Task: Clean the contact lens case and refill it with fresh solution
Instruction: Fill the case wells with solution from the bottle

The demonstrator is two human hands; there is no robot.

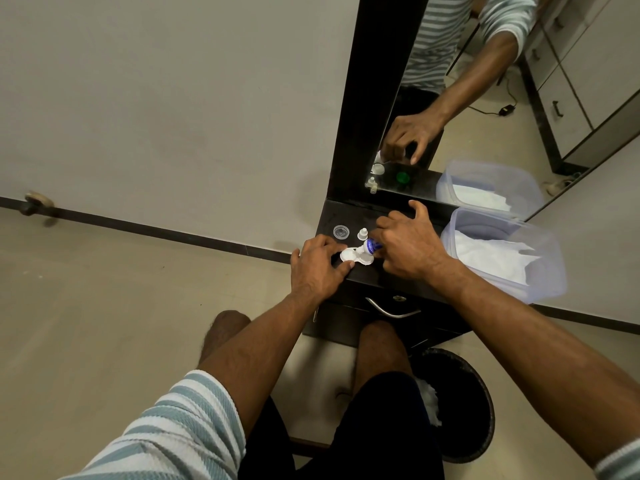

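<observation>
2 grips close: left hand (317, 268) pinning the lens case (355, 259), right hand (412, 247) pinching the solution bottle (370, 247).

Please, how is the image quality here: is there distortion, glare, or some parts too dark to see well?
Head view: the wide-angle lens bends the wall base line; lighting is soft, no strong glare; the mirror repeats the scene. The dark tabletop hides detail, yet the white lens case under the left hand and the solution bottle in the right hand stay sharp.

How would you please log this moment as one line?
step: refilling | left hand: steadies case | right hand: tips bottle over case | cap: off, on counter
</observation>
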